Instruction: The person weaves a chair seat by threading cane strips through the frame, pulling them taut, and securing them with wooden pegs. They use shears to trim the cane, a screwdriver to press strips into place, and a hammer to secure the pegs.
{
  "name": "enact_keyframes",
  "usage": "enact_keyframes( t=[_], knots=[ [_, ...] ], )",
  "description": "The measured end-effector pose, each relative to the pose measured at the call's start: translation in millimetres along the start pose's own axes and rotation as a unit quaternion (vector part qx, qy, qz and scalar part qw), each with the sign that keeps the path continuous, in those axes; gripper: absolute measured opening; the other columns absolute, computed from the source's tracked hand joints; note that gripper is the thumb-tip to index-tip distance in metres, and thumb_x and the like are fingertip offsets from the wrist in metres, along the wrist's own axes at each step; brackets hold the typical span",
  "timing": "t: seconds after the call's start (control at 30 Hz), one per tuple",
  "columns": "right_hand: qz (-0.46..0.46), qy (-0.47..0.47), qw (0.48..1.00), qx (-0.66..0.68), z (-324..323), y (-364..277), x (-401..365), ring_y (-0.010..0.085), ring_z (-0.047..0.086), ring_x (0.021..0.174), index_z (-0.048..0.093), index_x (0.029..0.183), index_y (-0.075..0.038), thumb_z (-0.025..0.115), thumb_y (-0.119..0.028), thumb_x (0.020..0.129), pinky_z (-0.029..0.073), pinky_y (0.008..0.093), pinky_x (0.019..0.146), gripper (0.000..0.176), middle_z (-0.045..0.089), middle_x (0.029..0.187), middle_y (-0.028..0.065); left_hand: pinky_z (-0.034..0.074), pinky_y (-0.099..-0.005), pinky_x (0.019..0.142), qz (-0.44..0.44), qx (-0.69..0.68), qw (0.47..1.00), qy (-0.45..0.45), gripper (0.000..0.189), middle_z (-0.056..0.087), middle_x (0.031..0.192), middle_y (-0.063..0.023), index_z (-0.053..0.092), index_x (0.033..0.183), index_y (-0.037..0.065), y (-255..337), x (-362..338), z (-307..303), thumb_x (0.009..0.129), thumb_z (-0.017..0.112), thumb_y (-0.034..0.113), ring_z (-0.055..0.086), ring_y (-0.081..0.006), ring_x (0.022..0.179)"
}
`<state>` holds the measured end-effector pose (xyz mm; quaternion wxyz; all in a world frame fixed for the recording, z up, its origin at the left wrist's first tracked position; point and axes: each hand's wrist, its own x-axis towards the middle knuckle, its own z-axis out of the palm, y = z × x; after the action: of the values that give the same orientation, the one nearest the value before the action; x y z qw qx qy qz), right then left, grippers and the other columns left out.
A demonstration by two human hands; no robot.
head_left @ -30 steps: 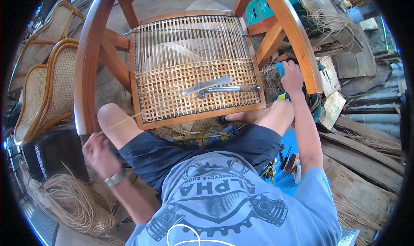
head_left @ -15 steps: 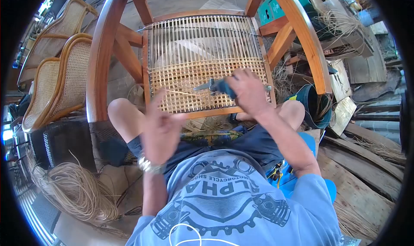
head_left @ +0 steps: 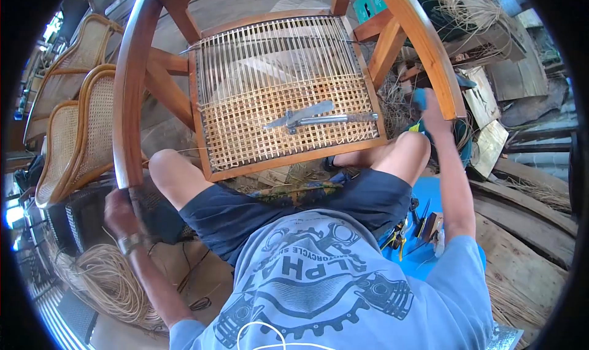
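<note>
A wooden armchair frame (head_left: pixel 130 74) stands before me, its seat (head_left: pixel 245 135) partly woven with cane. The front half shows a closed grid; only lengthwise strands span the rear. Across the weave lie a broad pointed blade (head_left: pixel 311 111) and a metal rod-like tool (head_left: pixel 337 119), crossing near their left ends. My left hand (head_left: pixel 120 215), with a watch on its wrist, is by the lower end of the chair's left arm; blur hides its finger pose. Outside the seat on the right, my right hand (head_left: pixel 436 115) is closed on a small blue thing (head_left: pixel 419 98), too blurred to name.
Cane-backed chairs (head_left: pixel 92 117) stand at the left. Below them lies a coil of cane strands (head_left: pixel 107 282). Pliers and other hand tools (head_left: pixel 402 236) rest on a blue surface (head_left: pixel 429 267) beside my right thigh. Wooden planks (head_left: pixel 521 246) lie at the right.
Both hands have moved off the seat, left hand outward left, right hand outward right with the blue thing. The blade and metal tool now lie on the weave. The chair appears shifted left and tilted.
</note>
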<state>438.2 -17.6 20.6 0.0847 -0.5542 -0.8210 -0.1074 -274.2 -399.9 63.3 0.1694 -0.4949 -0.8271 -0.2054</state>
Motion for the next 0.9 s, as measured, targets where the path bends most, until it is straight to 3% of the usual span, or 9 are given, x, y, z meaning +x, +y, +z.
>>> enact_keyframes(
  t=[0.07, 0.13, 0.23, 0.27, 0.3, 0.33, 0.5, 0.73, 0.9],
  knots=[
    [0.131, -0.008, 0.989, -0.067, 0, 37, -15, 0.0403, 0.061, 0.114, 0.064, 0.125, -0.004, 0.068, -0.008, 0.079, 0.045, 0.048, 0.101, 0.047, 0.067, 0.121, 0.0192, 0.055, -0.0465, 0.074, -0.215, 0.32, 0.914, -0.123, 0.02, 0.071, 0.097, -0.0154, 0.067, 0.106, 0.007, -120, -14, -17, 0.098, 0.051, 0.017, 0.069, -0.0362, 0.085],
    [0.07, -0.019, 0.997, -0.012, -1, 41, -23, 0.0399, 0.061, 0.114, 0.059, 0.13, -0.005, 0.071, -0.012, 0.078, 0.046, 0.0472, 0.101, 0.054, 0.064, 0.124, 0.0194, 0.054, -0.049, 0.084, -0.329, 0.28, 0.894, -0.118, 0.025, 0.07, 0.109, -0.0163, 0.065, 0.112, 0.007, -152, -32, -44, 0.098, 0.048, 0.018, 0.068, -0.0374, 0.094],
    [-0.03, 0.015, 0.989, 0.146, -31, -29, -25, 0.0388, 0.061, 0.115, 0.044, 0.143, -0.007, 0.081, -0.018, 0.073, 0.048, 0.0441, 0.099, 0.079, 0.057, 0.131, 0.0193, 0.051, -0.0487, 0.09, -0.08, 0.299, 0.932, -0.19, 0.026, 0.068, 0.114, -0.0173, 0.065, 0.112, 0.006, -236, -89, -18, 0.098, 0.05, 0.022, 0.065, -0.0383, 0.102],
    [0.013, -0.098, 0.962, 0.255, -58, -71, -21, 0.0385, 0.06, 0.116, 0.039, 0.145, -0.009, 0.083, -0.017, 0.071, 0.048, 0.0429, 0.098, 0.087, 0.054, 0.132, 0.0189, 0.049, -0.0475, 0.091, -0.202, 0.177, 0.924, -0.273, 0.028, 0.068, 0.116, -0.0185, 0.066, 0.113, 0.007, -165, -71, -21, 0.098, 0.05, 0.025, 0.063, -0.0376, 0.108],
    [-0.025, -0.122, 0.951, 0.283, -61, -101, -22, 0.0386, 0.06, 0.117, 0.04, 0.144, -0.008, 0.082, -0.019, 0.072, 0.048, 0.0432, 0.098, 0.085, 0.055, 0.13, 0.0194, 0.052, -0.0428, 0.085, -0.065, 0.198, 0.948, -0.241, 0.028, 0.07, 0.101, -0.016, 0.066, 0.114, 0.005, -127, -73, -14, 0.099, 0.053, 0.025, 0.068, -0.032, 0.096],
    [-0.039, -0.163, 0.938, 0.303, -70, -137, -24, 0.0397, 0.059, 0.118, 0.041, 0.143, -0.006, 0.082, -0.02, 0.072, 0.048, 0.0446, 0.099, 0.083, 0.055, 0.13, 0.0211, 0.053, -0.0367, 0.077, -0.365, -0.037, 0.896, -0.251, 0.028, 0.07, 0.085, -0.012, 0.067, 0.112, 0.004, 11, -28, -37, 0.099, 0.056, 0.026, 0.069, -0.0234, 0.082],
    [-0.249, -0.15, 0.876, 0.384, -39, -294, -12, 0.0426, 0.058, 0.116, 0.041, 0.143, -0.005, 0.076, -0.009, 0.075, 0.046, 0.0506, 0.102, 0.077, 0.055, 0.127, 0.0229, 0.049, -0.0289, 0.07, -0.254, -0.133, 0.943, -0.171, 0.017, 0.071, 0.082, -0.0036, 0.074, 0.097, 0.004, 47, -13, 4, 0.095, 0.066, 0.02, 0.065, -0.0124, 0.078],
    [-0.297, -0.111, 0.913, 0.259, -37, -370, -11, 0.0407, 0.04, 0.135, 0.034, 0.15, -0.01, 0.089, -0.04, 0.066, 0.034, 0.0538, 0.112, 0.106, 0.043, 0.143, 0.0175, 0.047, -0.0259, 0.065, -0.103, -0.323, 0.94, -0.035, 0.007, 0.067, 0.078, -0.001, 0.07, 0.096, 0.004, 117, 12, -4, 0.095, 0.065, 0.008, 0.06, -0.0073, 0.07],
    [-0.294, -0.041, 0.807, 0.51, -96, -336, 7, 0.044, 0.037, 0.139, 0.029, 0.155, -0.011, 0.086, -0.042, 0.069, 0.03, 0.0548, 0.116, 0.108, 0.042, 0.146, 0.0192, 0.049, -0.0281, 0.063, -0.146, -0.359, 0.886, -0.253, 0.005, 0.068, 0.081, -0.0044, 0.068, 0.097, 0.003, 187, 6, 5, 0.095, 0.064, 0.005, 0.064, -0.0101, 0.074]
  ],
)
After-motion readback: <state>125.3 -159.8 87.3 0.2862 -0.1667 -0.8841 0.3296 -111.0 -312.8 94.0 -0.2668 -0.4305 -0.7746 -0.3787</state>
